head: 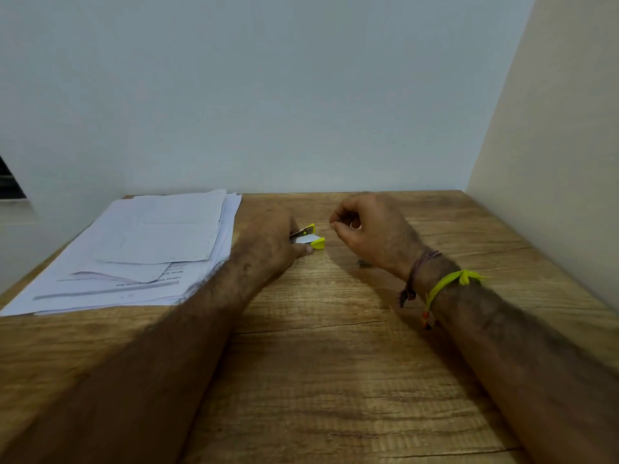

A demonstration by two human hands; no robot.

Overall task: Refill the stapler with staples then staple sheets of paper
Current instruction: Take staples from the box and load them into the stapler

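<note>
The person's left hand (271, 239) is resting on the wooden table (335, 363), its fingers curling round a small yellow and metal stapler (310, 236). Only the stapler's front end is showing past the hand, and it is gaping open, the yellow top lifted away from the yellow-tipped base with the metal part between them. The right hand (368, 229) is hovering just beside the stapler, off to its right, with thumb and forefinger pinching together; whether staples are sitting between them is too small to tell. A tiny dark object (363, 262) is lying on the table near the right wrist, which is wearing a yellow thread (449, 283) and a darker thread (418, 266). A loose stack of paper sheets (140, 249) is lying on the table's left side, close beside the left forearm.
</note>
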